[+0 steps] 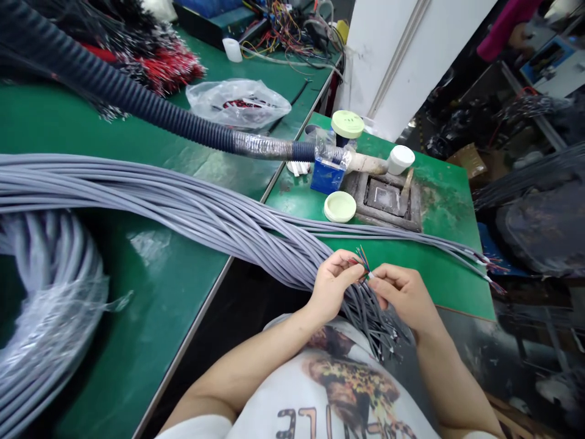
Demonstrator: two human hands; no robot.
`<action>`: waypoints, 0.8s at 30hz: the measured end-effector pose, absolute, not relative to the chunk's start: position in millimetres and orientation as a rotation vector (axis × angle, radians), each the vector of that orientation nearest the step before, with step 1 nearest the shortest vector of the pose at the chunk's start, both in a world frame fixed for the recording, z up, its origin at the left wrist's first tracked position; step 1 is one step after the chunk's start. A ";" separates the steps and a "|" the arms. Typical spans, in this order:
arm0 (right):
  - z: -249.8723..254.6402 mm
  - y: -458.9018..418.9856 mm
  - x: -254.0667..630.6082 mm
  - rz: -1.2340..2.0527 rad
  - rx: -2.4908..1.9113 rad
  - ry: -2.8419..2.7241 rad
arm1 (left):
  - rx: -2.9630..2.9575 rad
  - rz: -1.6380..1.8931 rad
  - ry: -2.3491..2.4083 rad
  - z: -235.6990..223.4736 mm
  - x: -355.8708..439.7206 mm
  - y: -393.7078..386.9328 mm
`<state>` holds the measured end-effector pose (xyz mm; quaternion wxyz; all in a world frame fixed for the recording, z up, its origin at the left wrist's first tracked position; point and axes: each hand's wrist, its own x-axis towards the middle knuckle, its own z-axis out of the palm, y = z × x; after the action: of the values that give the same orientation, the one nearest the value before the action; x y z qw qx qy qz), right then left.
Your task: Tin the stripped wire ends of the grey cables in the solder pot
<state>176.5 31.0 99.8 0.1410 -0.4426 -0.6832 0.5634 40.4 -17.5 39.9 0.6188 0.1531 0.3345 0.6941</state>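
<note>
A thick bundle of grey cables (192, 210) runs from the left across the green table and hangs down over my lap. My left hand (331, 286) pinches the stripped end of one cable, where thin coloured wires (362, 261) fan out. My right hand (404, 296) is closed in a pinch right beside it, its fingertips on the same coloured wires. Several cut cable ends (381, 332) dangle below both hands.
A dark corrugated hose (137, 100) crosses the table to a metal fixture (388, 198) on the small green bench (443, 268). Pale green lids (339, 206), a white cap (401, 159) and a blue box (326, 175) stand there. A cable coil (46, 305) lies at left.
</note>
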 end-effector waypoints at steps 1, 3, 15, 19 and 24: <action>100.3 30.7 175.8 1.619 -1.276 -1.980 | 0.347 1.595 0.775 39.5 40.3 -17.5; 100.8 30.3 175.0 1.614 -1.270 -1.985 | 0.332 1.585 0.789 38.8 40.4 -17.3; 98.7 33.7 176.6 1.620 -1.266 -1.982 | 0.337 1.618 0.748 33.5 43.1 -13.5; 98.0 35.5 176.2 1.633 -1.278 -1.979 | 0.332 1.616 0.749 32.2 43.4 -12.1; 96.0 36.8 177.1 1.656 -1.263 -1.963 | 0.318 1.595 0.762 33.0 43.1 -11.5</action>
<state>177.1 36.8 96.0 0.1394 -0.4371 -0.6792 0.5729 43.1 -11.5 33.0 0.6231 0.1385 0.3320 0.6945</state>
